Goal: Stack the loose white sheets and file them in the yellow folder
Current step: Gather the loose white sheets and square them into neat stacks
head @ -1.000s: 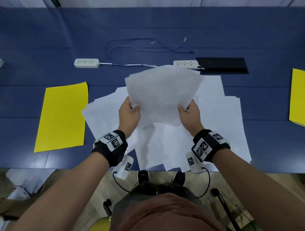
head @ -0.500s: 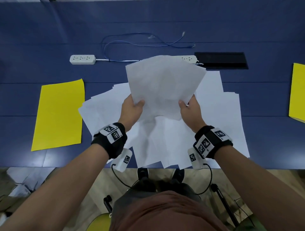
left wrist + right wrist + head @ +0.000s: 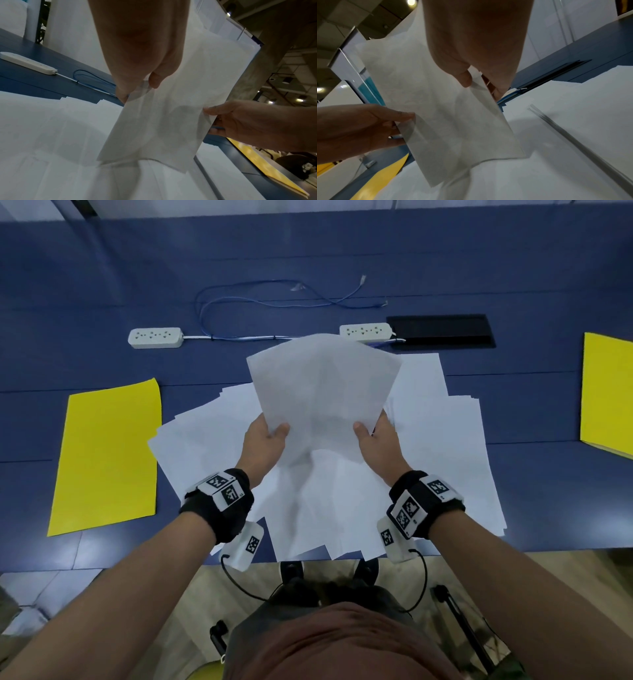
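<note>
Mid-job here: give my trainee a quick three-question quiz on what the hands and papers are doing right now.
1. True or false: both hands grip the raised sheets.
2. Which lies nearer the left hand: A) left folder, B) right folder?
3. Fill in: the raised sheets' bottom edge rests on the ___ of loose sheets.

Key: 1 true (right hand too); 2 A; 3 pile.

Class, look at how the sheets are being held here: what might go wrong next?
1. The left hand and right hand pinch the held sheets only at the side edges; fanned corners suggest some may slip.
2. Loose sheets overhang the table edge and might slide off.
</note>
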